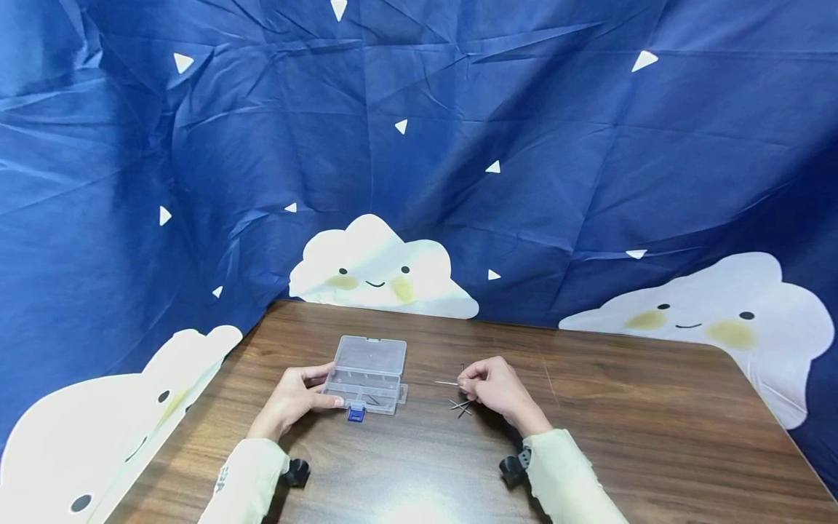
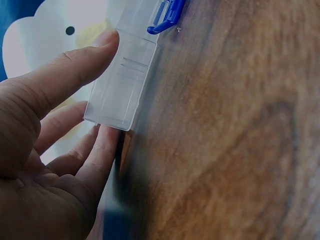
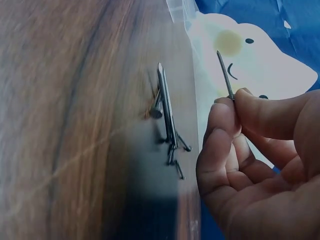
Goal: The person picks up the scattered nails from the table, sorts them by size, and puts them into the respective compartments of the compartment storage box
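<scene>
One nail (image 3: pixel 226 76) in grip (image 1: pixel 496 387), illegible left sleeve marks (image 1: pixel 222 478)

Deep blue backdrop (image 1: pixel 425 87), brown wood-grained tabletop (image 1: pixel 655 422)
White triangles (image 1: pixel 644 60) and yellow-cheeked white clouds (image 1: pixel 366 255) pattern the blue; the box (image 1: pixel 371 356) is translucent and colourless, its latch (image 1: pixel 356 414) blue; the nails (image 3: pixel 166 102) are dark grey, the sleeves (image 1: pixel 568 469) pale cream.

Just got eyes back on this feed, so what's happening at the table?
A person grips the left end of a clear plastic box with the left hand; its lid stands open. The right hand pinches one nail, its tip toward the box. More loose nails lie on the table near that hand. A thin dark piece shows in the box's front section.
</scene>
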A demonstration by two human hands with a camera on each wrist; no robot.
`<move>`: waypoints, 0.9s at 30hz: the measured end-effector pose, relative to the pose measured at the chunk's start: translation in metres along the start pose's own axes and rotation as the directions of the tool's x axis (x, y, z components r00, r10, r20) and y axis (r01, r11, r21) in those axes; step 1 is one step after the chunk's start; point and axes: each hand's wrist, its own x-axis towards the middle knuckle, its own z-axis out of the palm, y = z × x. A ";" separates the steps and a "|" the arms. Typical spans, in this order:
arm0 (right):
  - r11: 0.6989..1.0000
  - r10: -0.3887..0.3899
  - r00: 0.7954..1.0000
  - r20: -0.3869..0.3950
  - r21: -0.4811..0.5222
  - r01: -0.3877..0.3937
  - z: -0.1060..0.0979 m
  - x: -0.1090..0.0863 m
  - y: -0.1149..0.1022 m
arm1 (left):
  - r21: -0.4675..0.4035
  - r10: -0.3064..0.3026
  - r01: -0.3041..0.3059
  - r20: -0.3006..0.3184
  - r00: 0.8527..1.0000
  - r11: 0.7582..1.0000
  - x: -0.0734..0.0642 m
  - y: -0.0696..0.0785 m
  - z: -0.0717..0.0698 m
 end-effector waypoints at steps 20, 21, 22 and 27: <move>0.987 -0.120 0.989 0.088 -0.097 0.129 0.044 0.009 -0.026 | -0.004 -0.001 0.001 -0.010 1.000 1.000 0.000 0.002 0.001; 0.984 -0.131 0.987 0.090 -0.107 0.141 0.047 0.009 -0.028 | -0.004 0.000 0.000 -0.010 1.000 1.000 0.000 0.002 0.001; 0.981 -0.142 0.986 0.092 -0.116 0.153 0.050 0.009 -0.030 | -0.002 0.001 -0.001 -0.008 1.000 1.000 0.000 0.002 0.001; 0.968 -0.173 0.980 0.097 -0.168 0.187 0.065 0.012 -0.038 | 0.002 -0.001 0.001 -0.011 1.000 1.000 0.001 0.001 0.001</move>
